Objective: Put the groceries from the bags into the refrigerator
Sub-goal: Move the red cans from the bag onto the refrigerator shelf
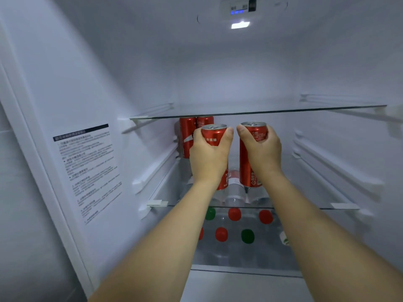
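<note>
The white refrigerator point(218, 68) stands open, lit by a small lamp point(240, 25) in its ceiling under a control panel with blue lights. A printed label point(87, 171) of small text sticks to the left inner wall. An upper glass shelf point(305, 109) crosses the compartment, and a lower glass shelf point(305, 207) lies beneath it. Through the lower shelf show clear bottles with red and green caps point(234, 214).

Between the two shelves, both arms reach in. The left hand point(209, 155) wraps its fingers and thumb round the upper part of an upright red can point(213, 134), thumb tip by the rim on the right side. The right hand point(260, 149) grasps a second red can point(247, 171) the same way, thumb on its left side near the top. The two cans are held just beside each other, apart, above the lower shelf. Behind the left hand, two more red cans point(187, 136) stand at the back left, just under the upper shelf.
</note>
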A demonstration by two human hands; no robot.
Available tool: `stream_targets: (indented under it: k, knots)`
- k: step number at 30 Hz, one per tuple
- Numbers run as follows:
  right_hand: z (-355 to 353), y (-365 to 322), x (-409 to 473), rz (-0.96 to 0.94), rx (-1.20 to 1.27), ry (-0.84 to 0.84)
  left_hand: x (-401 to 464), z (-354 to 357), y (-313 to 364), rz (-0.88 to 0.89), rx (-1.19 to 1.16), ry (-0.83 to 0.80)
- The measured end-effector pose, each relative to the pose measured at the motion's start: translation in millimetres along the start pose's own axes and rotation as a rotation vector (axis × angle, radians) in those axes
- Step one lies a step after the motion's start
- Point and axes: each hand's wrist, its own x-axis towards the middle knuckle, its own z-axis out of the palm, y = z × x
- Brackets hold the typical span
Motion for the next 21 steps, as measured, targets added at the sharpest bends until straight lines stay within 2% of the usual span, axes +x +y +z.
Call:
stream_targets:
  k: [14,21]
  knots:
    - [21,39,49,-0.026,-0.065,0.049,33,40,-36,0.09,0.102,0.033]
    - [36,66,78,-0.048,-0.106,0.054,58,58,-65,0.177,0.155,-0.107]
